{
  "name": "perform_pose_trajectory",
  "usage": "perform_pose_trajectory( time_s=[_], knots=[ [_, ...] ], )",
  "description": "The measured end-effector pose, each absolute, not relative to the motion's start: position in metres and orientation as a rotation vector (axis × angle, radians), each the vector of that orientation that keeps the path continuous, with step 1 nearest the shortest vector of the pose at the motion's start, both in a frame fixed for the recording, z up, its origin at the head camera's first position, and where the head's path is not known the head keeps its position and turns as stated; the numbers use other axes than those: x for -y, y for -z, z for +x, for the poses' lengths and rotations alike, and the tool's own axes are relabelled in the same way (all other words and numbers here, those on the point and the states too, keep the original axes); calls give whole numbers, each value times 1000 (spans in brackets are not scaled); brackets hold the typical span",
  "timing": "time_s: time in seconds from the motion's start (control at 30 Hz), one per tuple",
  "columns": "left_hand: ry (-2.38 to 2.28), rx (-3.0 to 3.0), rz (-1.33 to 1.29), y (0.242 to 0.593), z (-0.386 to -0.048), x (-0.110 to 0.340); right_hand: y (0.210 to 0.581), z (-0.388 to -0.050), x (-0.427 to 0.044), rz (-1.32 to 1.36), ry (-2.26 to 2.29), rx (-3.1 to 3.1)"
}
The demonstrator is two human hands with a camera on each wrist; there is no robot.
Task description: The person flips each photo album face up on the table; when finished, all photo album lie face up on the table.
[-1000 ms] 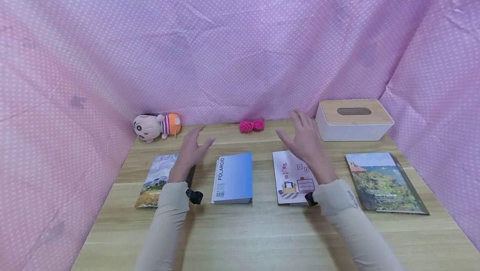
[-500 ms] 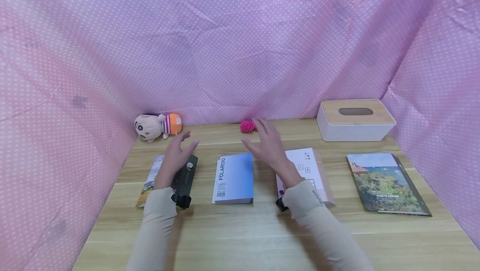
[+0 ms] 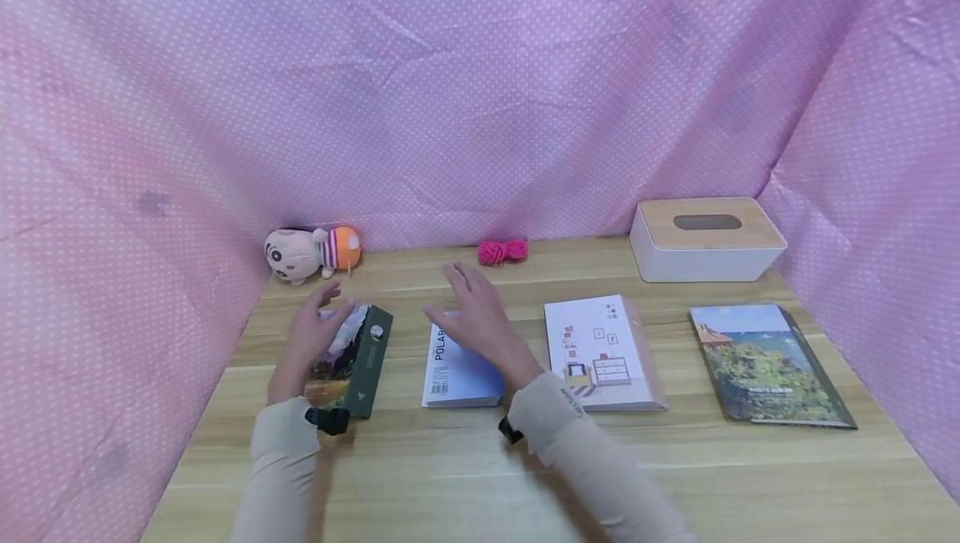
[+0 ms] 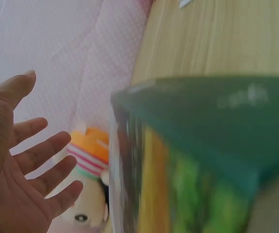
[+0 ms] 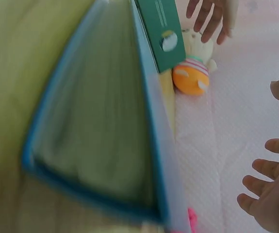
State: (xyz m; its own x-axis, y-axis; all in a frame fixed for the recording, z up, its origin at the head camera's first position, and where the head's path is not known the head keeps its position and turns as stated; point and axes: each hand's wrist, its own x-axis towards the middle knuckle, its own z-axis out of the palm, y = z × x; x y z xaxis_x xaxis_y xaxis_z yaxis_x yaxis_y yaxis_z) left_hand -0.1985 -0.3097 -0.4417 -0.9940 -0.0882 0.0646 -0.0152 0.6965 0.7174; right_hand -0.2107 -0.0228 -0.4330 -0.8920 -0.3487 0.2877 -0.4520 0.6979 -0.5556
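Observation:
My left hand (image 3: 306,347) hovers over the left part of a green-spined photo album (image 3: 367,359) with a landscape cover. In the left wrist view its fingers (image 4: 42,150) are spread and hold nothing, with the album blurred beside them. Over the blue album (image 3: 468,376) marked POLAROID is my right hand (image 3: 480,322), hiding part of the lettering. The right wrist view shows that hand (image 5: 275,170) with loose fingers, apart from the blue album (image 5: 95,111), whose page edges face the camera. A white album (image 3: 600,355) with a furniture drawing lies right of the right hand.
Another photo album (image 3: 772,368) with a seaside garden cover lies at the far right. Along the back sit a plush doll (image 3: 311,253), a pink yarn bundle (image 3: 502,252) and a white tissue box (image 3: 705,243) with a wooden lid. A pink dotted curtain (image 3: 480,93) encloses the wooden table (image 3: 420,476).
Both hands have moved left, the right one from the white album across to the blue one. The green spine and the white album have come into fuller view. The albums stay in place.

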Motion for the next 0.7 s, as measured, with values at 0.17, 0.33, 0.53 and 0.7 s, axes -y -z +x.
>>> perform_pose_trajectory(
  time_s=[0.17, 0.33, 0.53, 0.7],
  knots=[
    [1169, 2846, 147, 446, -189, 329, 440, -202, 46, 675, -986, 2797],
    [1213, 2883, 192, 449, -179, 345, 447, -190, 69, 726, -1050, 2814],
    [1272, 2904, 339, 455, -168, 363, 456, -174, 92, 787, -1095, 2840],
    [1265, 2940, 459, 462, -159, 372, 461, -159, 104, 778, -1148, 2902]
  ],
)
